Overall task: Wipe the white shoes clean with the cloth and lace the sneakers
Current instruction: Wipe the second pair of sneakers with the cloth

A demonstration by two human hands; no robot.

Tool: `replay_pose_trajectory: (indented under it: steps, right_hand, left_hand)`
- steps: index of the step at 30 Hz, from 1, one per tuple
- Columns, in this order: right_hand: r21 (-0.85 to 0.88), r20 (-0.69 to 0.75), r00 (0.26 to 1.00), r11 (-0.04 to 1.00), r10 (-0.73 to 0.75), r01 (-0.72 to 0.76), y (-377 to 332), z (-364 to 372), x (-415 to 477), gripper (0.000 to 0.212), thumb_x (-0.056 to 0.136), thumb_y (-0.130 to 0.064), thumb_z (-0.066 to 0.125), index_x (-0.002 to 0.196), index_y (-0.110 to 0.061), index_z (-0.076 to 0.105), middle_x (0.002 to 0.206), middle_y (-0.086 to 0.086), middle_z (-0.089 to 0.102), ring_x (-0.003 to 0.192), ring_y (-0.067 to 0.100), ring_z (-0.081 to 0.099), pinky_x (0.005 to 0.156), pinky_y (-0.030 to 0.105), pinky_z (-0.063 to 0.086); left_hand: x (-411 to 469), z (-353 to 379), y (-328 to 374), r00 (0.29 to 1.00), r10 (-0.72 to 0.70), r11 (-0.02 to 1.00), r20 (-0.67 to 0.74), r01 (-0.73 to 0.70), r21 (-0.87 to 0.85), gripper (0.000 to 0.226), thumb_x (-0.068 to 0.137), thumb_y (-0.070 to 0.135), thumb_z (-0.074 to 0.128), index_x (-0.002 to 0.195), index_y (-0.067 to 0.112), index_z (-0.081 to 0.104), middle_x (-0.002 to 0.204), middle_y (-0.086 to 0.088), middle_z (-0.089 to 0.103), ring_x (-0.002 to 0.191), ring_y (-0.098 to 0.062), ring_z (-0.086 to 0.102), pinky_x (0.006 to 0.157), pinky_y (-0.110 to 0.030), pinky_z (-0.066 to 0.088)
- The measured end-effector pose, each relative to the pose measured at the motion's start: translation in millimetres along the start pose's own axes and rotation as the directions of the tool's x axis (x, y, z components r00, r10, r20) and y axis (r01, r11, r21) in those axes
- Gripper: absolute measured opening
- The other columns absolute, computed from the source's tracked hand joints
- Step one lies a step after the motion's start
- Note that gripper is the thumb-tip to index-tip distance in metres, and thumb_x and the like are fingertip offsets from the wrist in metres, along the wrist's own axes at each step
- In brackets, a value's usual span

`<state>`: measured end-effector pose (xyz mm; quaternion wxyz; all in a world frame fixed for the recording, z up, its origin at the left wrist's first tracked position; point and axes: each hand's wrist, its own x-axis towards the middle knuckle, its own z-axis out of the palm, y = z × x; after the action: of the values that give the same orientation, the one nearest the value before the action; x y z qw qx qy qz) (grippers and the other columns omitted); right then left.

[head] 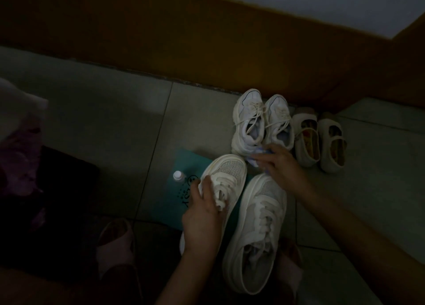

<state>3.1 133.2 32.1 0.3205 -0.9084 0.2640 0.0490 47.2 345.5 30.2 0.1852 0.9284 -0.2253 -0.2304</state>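
Dim frame, detail limited

We see two chunky white sneakers close in. The left sneaker (230,173) has a thick off-white sole, a perforated toe panel and wide flat laces bunched up. It lies on a teal sheet (184,159), toe pointing away. The left hand (202,212) grips it over the lace area, fingers curled around the laces and upper, thumb side hidden.

The right sneaker (257,231) is just beside it, upright and laced, with the same mesh toe and a greyish lining at the collar.

The cloth (251,161) is pale, bluish-white and crumpled, just past the left sneaker's toe. The right hand (281,166) holds it, fingers bent down and bunched on it. It's blurred, so we can't tell which fingers pinch.

Beyond the cloth there's a second pair of white trainers (250,120), loosely laced, heels toward us. Next to them on the right is a pair of beige strap shoes (322,143).

A small bottle (177,175) with a white cap stands at the teal sheet's left edge. The sheet carries dark print, unreadable.

The floor (115,120) is large grey-green tiles with dark grout lines. A brown wall band (184,40) runs behind it, with white wall (322,1) above. There's a pinkish slipper (117,242) at bottom left and a dark flat object (69,166) at far left
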Motion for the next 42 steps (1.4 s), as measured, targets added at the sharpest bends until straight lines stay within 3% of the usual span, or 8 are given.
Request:
replay_pose_trajectory:
  steps: [3, 6, 9, 15, 24, 30, 34, 42]
  right_hand:
    - [0.009, -0.069, 0.990, 0.993, -0.119, 0.120, -31, 5, 15, 0.026, 0.089, 0.005, 0.053, 0.113, 0.006, 0.062, 0.115, 0.018, 0.052, 0.095, 0.013, 0.052, 0.075, -0.001, 0.031]
    - [-0.079, 0.026, 0.970, 0.966, -0.243, 0.245, -49, 22, 28, 0.020, 0.084, -0.005, 0.057, 0.094, -0.001, 0.073, 0.102, 0.026, 0.060, 0.095, 0.036, 0.056, 0.082, 0.019, 0.031]
    - [-0.136, 0.068, 0.961, 0.952, -0.269, 0.276, -34, 30, 23, 0.020, 0.076, -0.006, 0.060, 0.089, -0.004, 0.074, 0.093, 0.026, 0.064, 0.083, 0.043, 0.061, 0.081, 0.035, 0.044]
    - [-0.008, -0.050, 0.971, 0.973, -0.232, 0.232, -16, 29, 3, 0.023, 0.082, -0.009, 0.057, 0.099, -0.002, 0.072, 0.100, 0.025, 0.063, 0.100, 0.018, 0.048, 0.086, 0.015, 0.031]
    - [0.304, -0.156, 0.981, 0.951, 0.117, -0.065, -25, 4, 0, 0.019, 0.089, -0.007, 0.059, 0.104, -0.006, 0.069, 0.097, 0.006, 0.057, 0.086, 0.020, 0.059, 0.074, 0.026, 0.048]
    - [-0.015, -0.040, 0.999, 1.000, -0.019, 0.018, -65, 37, 42, 0.017, 0.086, -0.004, 0.056, 0.081, -0.006, 0.072, 0.089, 0.012, 0.061, 0.085, 0.025, 0.057, 0.078, 0.030, 0.041]
    - [-0.383, 0.025, 0.997, 0.921, -0.068, 0.072, -66, 53, 40, 0.026, 0.087, -0.003, 0.048, 0.102, -0.012, 0.067, 0.113, 0.010, 0.055, 0.107, 0.027, 0.045, 0.090, 0.031, 0.032]
    - [-0.254, 0.019, 0.992, 0.960, 0.124, -0.116, -69, 26, 59, 0.023, 0.091, -0.010, 0.049, 0.099, -0.006, 0.070, 0.104, 0.018, 0.066, 0.100, 0.034, 0.059, 0.087, 0.036, 0.047]
  left_hand:
    - [-1, -3, 2, 1.000, 0.019, 1.000, 0.003, -0.019, -0.008, 0.069, 0.083, 0.042, 0.061, 0.141, 0.019, 0.033, 0.146, -0.012, 0.032, 0.099, -0.028, 0.063, 0.070, -0.032, 0.052]
    - [-2, -4, 2, 0.999, 0.013, 0.999, 0.051, -0.015, 0.031, 0.069, 0.089, 0.044, 0.051, 0.146, 0.024, 0.018, 0.152, -0.007, 0.016, 0.111, -0.023, 0.057, 0.077, -0.030, 0.049]
    - [1, 1, 0, 0.999, 0.032, 0.998, -0.027, -0.031, 0.051, 0.073, 0.074, 0.043, 0.071, 0.136, 0.018, 0.043, 0.138, -0.013, 0.044, 0.081, -0.020, 0.068, 0.055, -0.025, 0.051]
    - [3, 8, -4, 0.997, 0.066, 0.995, -0.031, -0.063, 0.078, 0.075, 0.055, 0.041, 0.085, 0.120, 0.015, 0.059, 0.118, -0.013, 0.061, 0.055, -0.017, 0.065, 0.038, -0.021, 0.043]
    - [-3, -3, -2, 0.999, 0.032, 0.997, 0.011, -0.031, -0.069, 0.072, 0.088, 0.051, 0.049, 0.147, 0.025, 0.016, 0.147, -0.004, 0.023, 0.115, -0.022, 0.052, 0.081, -0.032, 0.047]
    - [-2, -4, -1, 0.999, 0.033, 0.996, 0.022, -0.031, -0.081, 0.072, 0.087, 0.052, 0.050, 0.146, 0.026, 0.019, 0.146, -0.004, 0.026, 0.113, -0.022, 0.054, 0.080, -0.032, 0.046]
    - [-1, -4, -2, 0.999, 0.031, 0.998, 0.040, -0.029, -0.057, 0.072, 0.089, 0.051, 0.047, 0.147, 0.026, 0.013, 0.146, -0.003, 0.025, 0.114, -0.019, 0.052, 0.081, -0.031, 0.047]
    - [-11, -4, -5, 1.000, -0.010, 0.977, 0.013, 0.012, -0.213, 0.077, 0.076, 0.052, 0.064, 0.139, 0.019, 0.033, 0.137, -0.005, 0.038, 0.113, -0.025, 0.052, 0.081, -0.035, 0.046]
